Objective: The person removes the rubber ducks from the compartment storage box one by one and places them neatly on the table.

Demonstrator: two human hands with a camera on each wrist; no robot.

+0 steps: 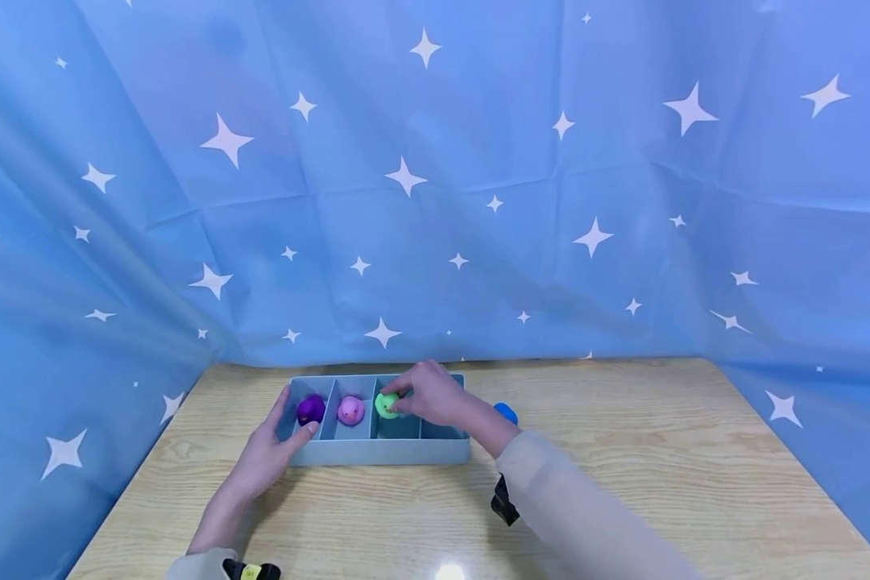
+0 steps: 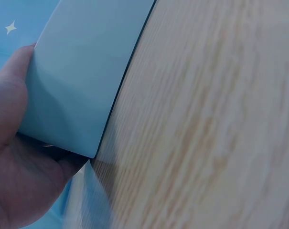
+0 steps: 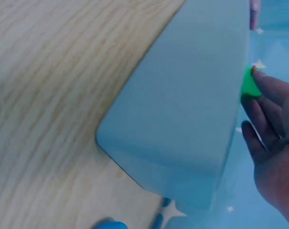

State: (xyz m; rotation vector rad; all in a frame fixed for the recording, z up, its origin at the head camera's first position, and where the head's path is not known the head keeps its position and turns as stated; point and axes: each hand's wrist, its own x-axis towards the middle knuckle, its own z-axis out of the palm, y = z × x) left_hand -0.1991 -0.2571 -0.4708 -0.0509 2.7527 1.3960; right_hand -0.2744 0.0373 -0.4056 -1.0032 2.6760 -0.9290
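- My L hand (image 1: 267,453): gripping L end, grey-blue rect. plastic tray (image 1: 380,453).
- My R hand (image 1: 437,395): pinching sm. round green duck toy (image 1: 385,405), 3rd compt. from L, poking above rim.

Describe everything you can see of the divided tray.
The tray is pale grey-blue, long, rectangular and open-topped, apparently smooth plastic, with three dividers making four compartments. It sits upright on the wooden table, long side across the head view. The left hand grips its left end. A purple toy lies in the leftmost compartment, a pink toy in the next; the right hand pinches a green toy at the third. Whether that hand touches the tray is unclear.
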